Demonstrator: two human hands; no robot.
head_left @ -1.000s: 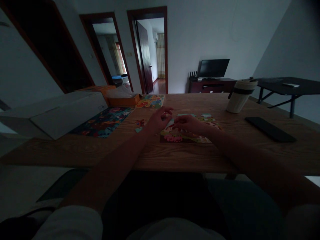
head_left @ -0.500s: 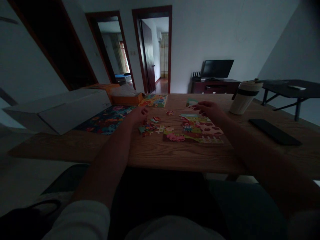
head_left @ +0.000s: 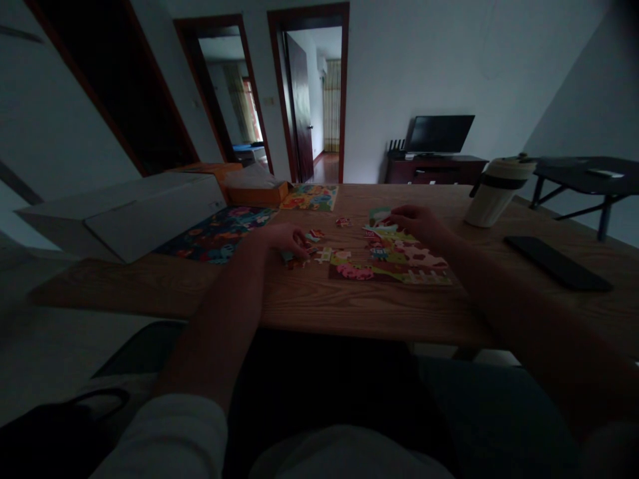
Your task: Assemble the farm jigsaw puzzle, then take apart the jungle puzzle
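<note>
A partly joined farm puzzle (head_left: 389,271) with a pink pig and a fence lies on the wooden table. At its upper edge my right hand (head_left: 412,223) pinches a pale green puzzle piece (head_left: 380,215), which touches or nearly touches the joined part. My left hand (head_left: 290,241) is over the loose pieces (head_left: 299,263) left of the puzzle, fingers bent down among them; whether it grips one is too dark to tell. A red and white piece (head_left: 343,221) lies apart between the hands.
A dark blue picture sheet (head_left: 214,236) lies by a long white box (head_left: 134,213) on the left. Behind are an orange tissue box (head_left: 257,195) and a colourful picture (head_left: 312,198). A white tumbler (head_left: 494,199) and a black flat object (head_left: 556,263) are on the right.
My left hand has moved down and right onto the loose pieces. My right hand has brought the pale green piece down to the puzzle's upper edge. The view has shifted slightly.
</note>
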